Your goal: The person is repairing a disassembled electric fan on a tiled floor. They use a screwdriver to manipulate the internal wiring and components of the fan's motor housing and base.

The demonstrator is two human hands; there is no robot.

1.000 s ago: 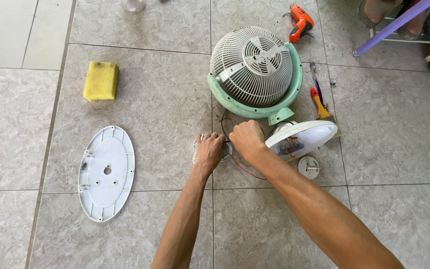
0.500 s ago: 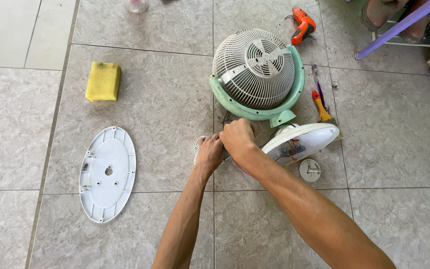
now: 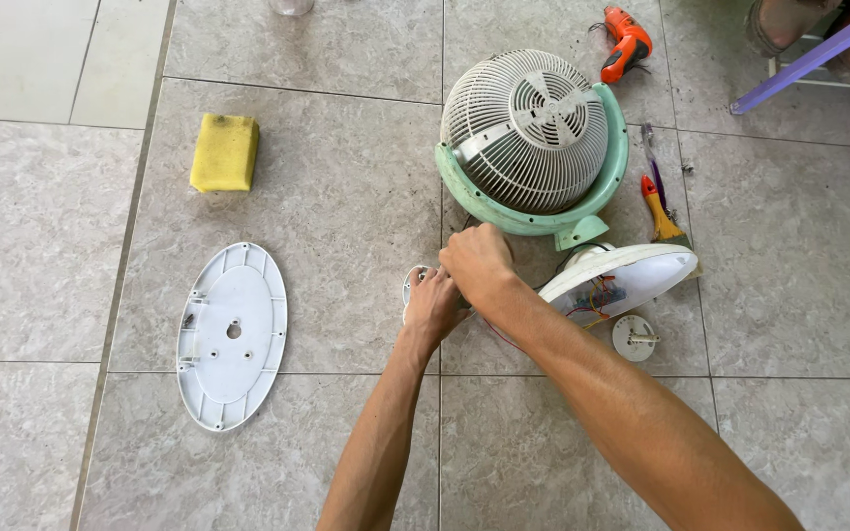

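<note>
My left hand (image 3: pixel 434 304) and my right hand (image 3: pixel 477 262) are closed together over a small white round part (image 3: pixel 411 282) on the tiled floor; most of it is hidden under the fingers. Just beyond them lies a mint-green fan (image 3: pixel 533 143) with a white grille. To the right, the fan's white oval base (image 3: pixel 622 278) is tipped up, showing coloured wires inside.
A white oval bottom plate (image 3: pixel 232 334) lies at the left, a yellow sponge (image 3: pixel 224 151) behind it. A small white round knob (image 3: pixel 634 337), a brush (image 3: pixel 659 202) and an orange drill (image 3: pixel 627 41) lie at the right. Someone's feet and a purple bar (image 3: pixel 809 54) are top right.
My hands stay joined on the small part. The right hand has shifted slightly up and left over the left hand; the view has drifted a little.
</note>
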